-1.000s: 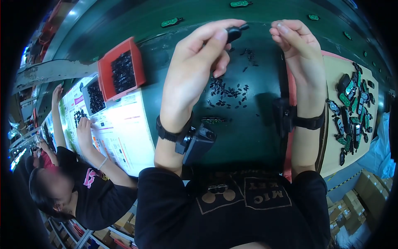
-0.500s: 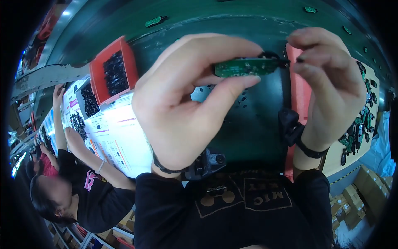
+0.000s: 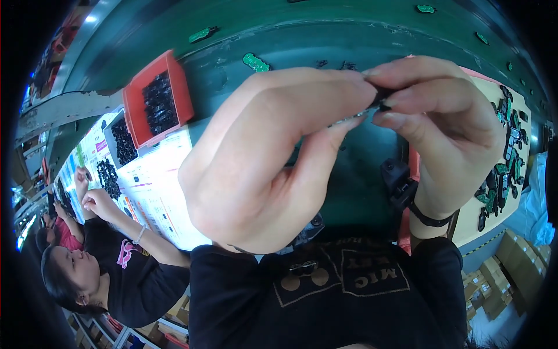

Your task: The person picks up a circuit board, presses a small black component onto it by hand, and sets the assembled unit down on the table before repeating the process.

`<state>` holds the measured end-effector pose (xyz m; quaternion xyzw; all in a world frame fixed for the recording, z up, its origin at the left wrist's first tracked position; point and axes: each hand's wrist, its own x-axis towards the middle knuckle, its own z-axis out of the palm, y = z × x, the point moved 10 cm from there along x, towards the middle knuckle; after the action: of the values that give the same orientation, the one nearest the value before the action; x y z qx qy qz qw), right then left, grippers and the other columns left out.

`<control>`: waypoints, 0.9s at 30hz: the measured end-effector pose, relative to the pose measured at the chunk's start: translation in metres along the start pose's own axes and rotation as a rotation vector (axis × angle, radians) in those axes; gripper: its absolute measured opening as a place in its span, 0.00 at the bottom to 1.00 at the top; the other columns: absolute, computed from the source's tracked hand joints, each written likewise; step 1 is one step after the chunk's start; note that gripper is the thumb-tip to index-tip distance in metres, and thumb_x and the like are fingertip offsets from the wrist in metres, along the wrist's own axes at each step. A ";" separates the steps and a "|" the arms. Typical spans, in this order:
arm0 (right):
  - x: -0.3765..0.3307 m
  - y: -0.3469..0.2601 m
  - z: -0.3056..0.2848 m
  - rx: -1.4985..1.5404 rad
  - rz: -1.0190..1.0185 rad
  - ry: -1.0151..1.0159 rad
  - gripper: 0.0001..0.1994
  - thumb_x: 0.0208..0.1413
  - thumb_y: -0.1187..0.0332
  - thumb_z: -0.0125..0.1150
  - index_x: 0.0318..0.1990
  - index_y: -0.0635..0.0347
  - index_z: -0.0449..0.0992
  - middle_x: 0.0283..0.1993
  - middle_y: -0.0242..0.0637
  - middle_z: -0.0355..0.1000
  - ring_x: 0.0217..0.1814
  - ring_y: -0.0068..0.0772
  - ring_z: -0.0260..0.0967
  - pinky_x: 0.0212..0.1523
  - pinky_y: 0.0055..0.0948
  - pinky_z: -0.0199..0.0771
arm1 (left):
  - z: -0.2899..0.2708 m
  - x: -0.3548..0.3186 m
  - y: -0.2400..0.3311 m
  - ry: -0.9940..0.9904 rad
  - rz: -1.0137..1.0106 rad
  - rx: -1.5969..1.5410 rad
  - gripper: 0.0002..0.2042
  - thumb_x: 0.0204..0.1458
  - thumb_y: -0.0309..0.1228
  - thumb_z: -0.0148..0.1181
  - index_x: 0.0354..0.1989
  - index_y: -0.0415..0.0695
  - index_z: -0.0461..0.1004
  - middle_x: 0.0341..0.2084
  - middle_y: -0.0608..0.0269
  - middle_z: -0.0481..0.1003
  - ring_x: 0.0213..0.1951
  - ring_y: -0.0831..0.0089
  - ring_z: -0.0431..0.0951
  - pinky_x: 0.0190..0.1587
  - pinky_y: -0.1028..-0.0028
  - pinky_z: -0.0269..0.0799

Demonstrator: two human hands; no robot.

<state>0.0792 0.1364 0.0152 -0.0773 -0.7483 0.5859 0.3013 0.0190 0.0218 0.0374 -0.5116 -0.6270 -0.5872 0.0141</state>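
My left hand (image 3: 261,157) pinches a green circuit board (image 3: 347,120) between thumb and fingers. The board is turned edge-on, and the fingers cover most of it. My right hand (image 3: 450,116) meets it from the right, its thumb and fingertips closed on a small black part (image 3: 384,107) at the board's end. The fingertips of both hands nearly touch, so exactly how the black part sits against the board is hidden. Each wrist wears a dark strap; a black device (image 3: 398,177) is fixed to the right one.
A red bin (image 3: 187,93) of black parts stands at left beside a grey tray (image 3: 135,156) of small black pieces. Green boards, one of them here (image 3: 256,62), lie on the green belt. Boards cover a tan sheet (image 3: 465,224) at right. A co-worker (image 3: 133,273) sits at left.
My right hand has moved left to the board, and its fingers now meet the board's end. The board has tilted from showing its green face to edge-on. Boards on the belt have shifted left.
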 end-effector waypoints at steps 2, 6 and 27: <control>0.000 0.003 -0.002 0.012 0.045 0.016 0.08 0.35 0.87 0.56 0.27 0.71 0.69 0.35 0.52 0.69 0.37 0.40 0.69 0.36 0.28 0.73 | 0.002 0.000 0.003 -0.003 0.015 0.040 0.15 0.33 0.09 0.58 0.32 0.30 0.65 0.32 0.45 0.71 0.37 0.59 0.74 0.41 0.67 0.72; 0.002 -0.005 0.000 0.024 -0.038 -0.018 0.08 0.35 0.87 0.57 0.27 0.70 0.68 0.34 0.51 0.69 0.37 0.40 0.70 0.36 0.27 0.72 | 0.002 -0.001 0.004 -0.004 0.028 0.077 0.14 0.33 0.09 0.58 0.32 0.30 0.66 0.31 0.45 0.71 0.36 0.59 0.74 0.40 0.67 0.72; 0.009 0.046 -0.009 0.336 0.225 -0.149 0.17 0.43 0.79 0.58 0.43 0.72 0.65 0.40 0.45 0.69 0.43 0.32 0.68 0.45 0.24 0.67 | 0.022 -0.008 -0.063 0.039 -0.646 -0.418 0.15 0.37 0.13 0.58 0.38 0.29 0.68 0.29 0.55 0.73 0.32 0.75 0.74 0.34 0.82 0.71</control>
<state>0.0657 0.1622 -0.0228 -0.0653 -0.6469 0.7365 0.1864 -0.0060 0.0471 -0.0199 -0.2684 -0.6222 -0.6862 -0.2645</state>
